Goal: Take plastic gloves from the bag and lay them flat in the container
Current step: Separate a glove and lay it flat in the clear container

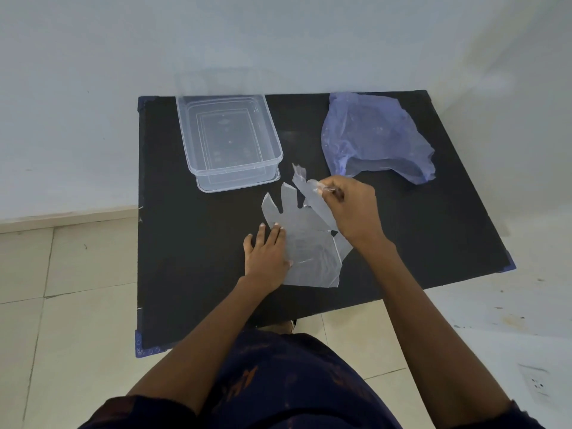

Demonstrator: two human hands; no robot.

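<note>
A clear plastic glove [309, 243] lies on the black table, its fingers pointing away from me. My left hand [267, 255] rests flat on the glove's left side, fingers together. My right hand [353, 209] pinches one of the glove's fingers near its tip and lifts that strip off the table. The clear rectangular container [229, 140] stands at the back left with nothing visible inside. The crumpled bluish plastic bag [374, 137] lies at the back right, its mouth facing me.
The black table [192, 258] stands against a pale wall, with blue tape at its corners. Tiled floor runs along the left and front. A white wall socket [537, 383] shows at the lower right.
</note>
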